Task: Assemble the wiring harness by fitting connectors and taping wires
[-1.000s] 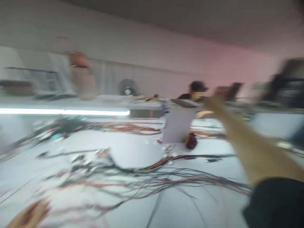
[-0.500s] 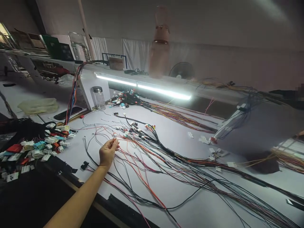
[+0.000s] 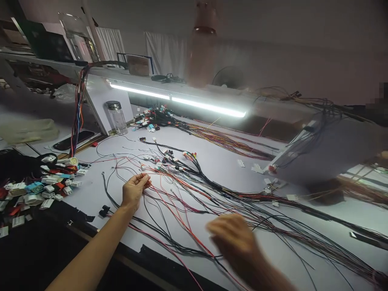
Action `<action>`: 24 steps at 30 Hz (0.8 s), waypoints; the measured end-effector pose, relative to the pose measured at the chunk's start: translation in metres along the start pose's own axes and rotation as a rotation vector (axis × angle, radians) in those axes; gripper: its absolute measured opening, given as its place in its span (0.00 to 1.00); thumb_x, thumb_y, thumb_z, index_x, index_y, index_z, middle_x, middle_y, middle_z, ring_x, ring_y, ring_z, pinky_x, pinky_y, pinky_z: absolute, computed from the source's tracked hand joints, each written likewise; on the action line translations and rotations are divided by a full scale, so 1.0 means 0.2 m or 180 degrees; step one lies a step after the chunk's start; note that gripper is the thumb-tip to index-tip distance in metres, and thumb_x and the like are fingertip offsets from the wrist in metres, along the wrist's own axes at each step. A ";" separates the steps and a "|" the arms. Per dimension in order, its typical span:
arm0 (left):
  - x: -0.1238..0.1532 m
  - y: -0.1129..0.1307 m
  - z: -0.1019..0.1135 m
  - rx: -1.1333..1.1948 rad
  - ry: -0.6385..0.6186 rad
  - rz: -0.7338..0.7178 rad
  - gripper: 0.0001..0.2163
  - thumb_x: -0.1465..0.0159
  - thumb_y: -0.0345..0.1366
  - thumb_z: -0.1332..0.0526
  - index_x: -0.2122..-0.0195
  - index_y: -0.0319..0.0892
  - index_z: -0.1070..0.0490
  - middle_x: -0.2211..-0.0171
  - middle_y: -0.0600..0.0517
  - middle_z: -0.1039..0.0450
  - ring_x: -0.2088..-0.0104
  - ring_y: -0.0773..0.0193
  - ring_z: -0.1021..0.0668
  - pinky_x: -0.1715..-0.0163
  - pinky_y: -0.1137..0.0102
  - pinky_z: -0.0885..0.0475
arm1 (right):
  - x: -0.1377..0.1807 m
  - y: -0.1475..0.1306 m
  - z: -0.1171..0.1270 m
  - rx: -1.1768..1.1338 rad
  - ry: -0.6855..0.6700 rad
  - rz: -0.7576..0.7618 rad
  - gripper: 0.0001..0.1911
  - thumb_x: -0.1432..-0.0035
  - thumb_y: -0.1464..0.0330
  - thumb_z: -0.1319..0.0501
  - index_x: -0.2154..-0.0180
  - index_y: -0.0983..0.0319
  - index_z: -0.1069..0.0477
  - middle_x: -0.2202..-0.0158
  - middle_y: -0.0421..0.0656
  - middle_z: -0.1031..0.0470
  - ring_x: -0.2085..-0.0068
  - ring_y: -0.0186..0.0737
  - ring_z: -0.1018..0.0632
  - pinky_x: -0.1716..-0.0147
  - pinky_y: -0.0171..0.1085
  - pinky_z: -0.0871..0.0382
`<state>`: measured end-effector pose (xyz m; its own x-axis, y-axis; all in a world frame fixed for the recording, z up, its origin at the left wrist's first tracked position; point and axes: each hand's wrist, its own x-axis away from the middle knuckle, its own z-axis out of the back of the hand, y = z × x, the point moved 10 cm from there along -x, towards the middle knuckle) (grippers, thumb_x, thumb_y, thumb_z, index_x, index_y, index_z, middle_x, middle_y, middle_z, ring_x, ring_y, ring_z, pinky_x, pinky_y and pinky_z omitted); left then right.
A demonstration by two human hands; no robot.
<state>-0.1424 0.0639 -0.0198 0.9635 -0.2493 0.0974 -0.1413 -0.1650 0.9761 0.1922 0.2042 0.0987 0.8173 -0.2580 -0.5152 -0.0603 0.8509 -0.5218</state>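
Observation:
My left hand (image 3: 134, 190) rests on the white worktable (image 3: 212, 169) with its fingertips pinched on thin wires (image 3: 169, 190) from a spread of loose red, black and coloured strands. My right hand (image 3: 235, 240) is low over the wires at the front of the table, smeared by motion, so its fingers do not show clearly. A bundled wire harness (image 3: 194, 165) with small connectors runs across the table beyond my left hand.
A pile of plastic connectors (image 3: 39, 190) lies at the left. A clear jar (image 3: 117, 117) stands under a lit light bar (image 3: 178, 101). A wire bundle (image 3: 77, 113) hangs from the shelf. A tilted white board (image 3: 330, 153) is at the right.
The view has swung from a blurred look across the room down to the table. My left hand has stayed pinched on the wires, and my right hand has come into view over them.

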 end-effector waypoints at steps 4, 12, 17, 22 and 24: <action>-0.01 -0.02 -0.02 0.0058 -0.0058 -0.0081 0.18 0.54 0.41 0.27 0.67 0.36 0.26 0.72 0.50 0.24 0.75 0.67 0.23 0.69 0.69 0.24 | 0.05 -0.10 -0.46 -0.0086 -0.0951 0.0014 0.43 0.49 0.68 0.36 0.37 0.34 0.50 0.41 0.37 0.31 0.42 0.48 0.28 0.48 0.52 0.29; -0.01 -0.03 -0.03 0.0186 -0.0112 -0.0022 0.17 0.54 0.41 0.27 0.67 0.36 0.25 0.73 0.52 0.25 0.75 0.67 0.24 0.71 0.71 0.25 | -0.02 0.02 -0.53 0.0012 -0.0978 -0.0298 0.29 0.40 0.67 0.42 0.39 0.40 0.41 0.47 0.39 0.25 0.46 0.46 0.24 0.46 0.55 0.33; -0.02 -0.04 -0.04 0.0241 -0.0117 -0.0006 0.16 0.53 0.41 0.27 0.68 0.36 0.25 0.73 0.51 0.25 0.75 0.67 0.24 0.71 0.71 0.25 | -0.39 0.17 -0.47 0.0063 -0.0468 -0.0434 0.15 0.35 0.66 0.45 0.49 0.53 0.28 0.53 0.44 0.22 0.52 0.43 0.23 0.51 0.45 0.31; -0.03 -0.04 -0.04 0.0268 -0.0125 -0.0028 0.16 0.51 0.42 0.28 0.67 0.36 0.25 0.72 0.51 0.24 0.75 0.67 0.24 0.70 0.70 0.24 | -0.84 0.36 -0.68 0.0575 -0.0492 -0.0667 0.13 0.35 0.66 0.44 0.51 0.57 0.26 0.52 0.44 0.22 0.51 0.43 0.26 0.51 0.42 0.34; -0.03 -0.04 -0.04 0.0271 -0.0125 -0.0035 0.16 0.51 0.42 0.28 0.67 0.36 0.25 0.73 0.51 0.25 0.75 0.67 0.24 0.70 0.70 0.24 | -0.97 0.37 -0.81 0.0961 -0.0657 -0.0607 0.14 0.35 0.64 0.44 0.50 0.56 0.27 0.51 0.43 0.23 0.50 0.43 0.27 0.52 0.41 0.36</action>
<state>-0.1462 0.0739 -0.0275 0.9557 -0.2839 0.0775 -0.1513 -0.2481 0.9568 -0.0636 0.2434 0.0495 0.8972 -0.3529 -0.2654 0.2490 0.9007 -0.3561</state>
